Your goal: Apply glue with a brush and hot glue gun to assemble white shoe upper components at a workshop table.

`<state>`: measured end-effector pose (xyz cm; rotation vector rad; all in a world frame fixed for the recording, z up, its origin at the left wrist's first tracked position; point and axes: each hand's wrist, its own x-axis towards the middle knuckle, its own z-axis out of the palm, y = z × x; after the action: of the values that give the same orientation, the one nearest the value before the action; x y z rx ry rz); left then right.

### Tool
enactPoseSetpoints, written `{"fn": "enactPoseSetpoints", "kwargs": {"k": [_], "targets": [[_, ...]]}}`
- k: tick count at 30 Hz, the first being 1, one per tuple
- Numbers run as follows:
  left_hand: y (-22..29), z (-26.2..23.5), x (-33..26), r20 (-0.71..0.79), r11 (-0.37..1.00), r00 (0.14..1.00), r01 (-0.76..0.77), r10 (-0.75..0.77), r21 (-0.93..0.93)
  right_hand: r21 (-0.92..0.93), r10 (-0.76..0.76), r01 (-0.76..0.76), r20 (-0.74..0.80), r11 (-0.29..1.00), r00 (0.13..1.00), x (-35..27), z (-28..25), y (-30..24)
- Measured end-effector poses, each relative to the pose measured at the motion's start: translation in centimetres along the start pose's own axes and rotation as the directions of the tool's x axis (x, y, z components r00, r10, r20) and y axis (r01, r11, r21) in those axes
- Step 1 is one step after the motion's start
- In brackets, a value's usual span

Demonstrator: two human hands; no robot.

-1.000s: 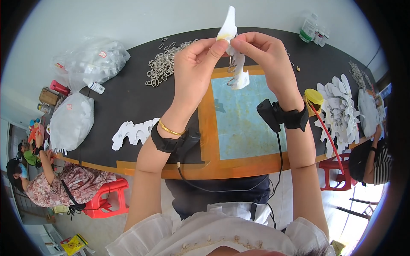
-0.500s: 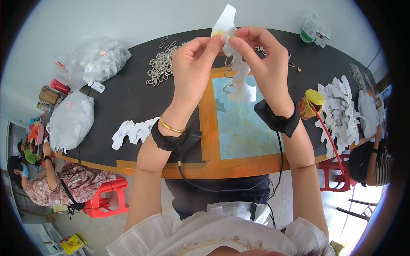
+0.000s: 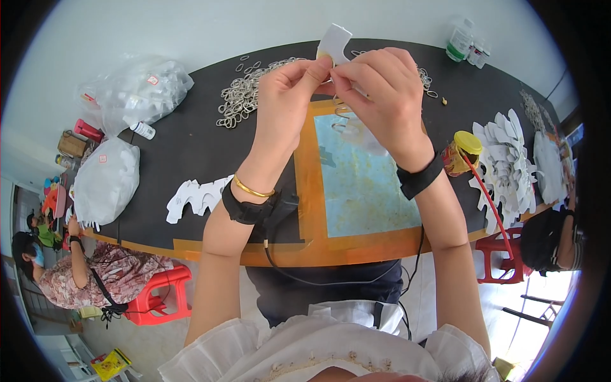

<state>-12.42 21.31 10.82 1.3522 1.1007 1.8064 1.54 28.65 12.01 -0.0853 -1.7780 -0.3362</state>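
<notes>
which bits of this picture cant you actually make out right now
All in the head view:
- White piece: its middle is hidden behind the right hand.
- What exactly the right hand grips: too small, covered by its own fingers.
- Metal rings: too many overlap to count, and the left hand blocks part.
- Jar: contents hidden under the yellow lid.
- Person at far right: cut off by the dark rim.
</notes>
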Motion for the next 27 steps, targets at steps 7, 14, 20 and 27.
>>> {"fn": "enactPoseSetpoints", "kwargs": {"k": [7, 14, 20, 27], "targets": [[0.3, -0.8, 0.5, 0.089, 0.995, 0.991, 0.096, -0.099, 0.033, 0.215, 0.527, -0.576, 0.246, 0.789, 0.814, -0.1, -0.5, -0.5], [1.1, -1.5, 0.6, 0.067, 0.975, 0.984, 0.153, -0.165, 0.159, 0.297, 0.523, -0.61, 0.324, 0.734, 0.788, -0.3, -0.1, -0.9], [0.9, -1.7, 0.7, 0.071, 0.987, 0.985, 0.158, -0.158, 0.005, 0.201, 0.022, -0.057, 0.17, 0.978, 0.985, 0.0, 0.0, -0.1], [1.3, -1.6, 0.6, 0.033, 0.987, 0.993, 0.109, -0.114, 0.115, 0.333, 0.38, -0.445, 0.245, 0.832, 0.892, 0.1, -0.1, -0.8]]}}
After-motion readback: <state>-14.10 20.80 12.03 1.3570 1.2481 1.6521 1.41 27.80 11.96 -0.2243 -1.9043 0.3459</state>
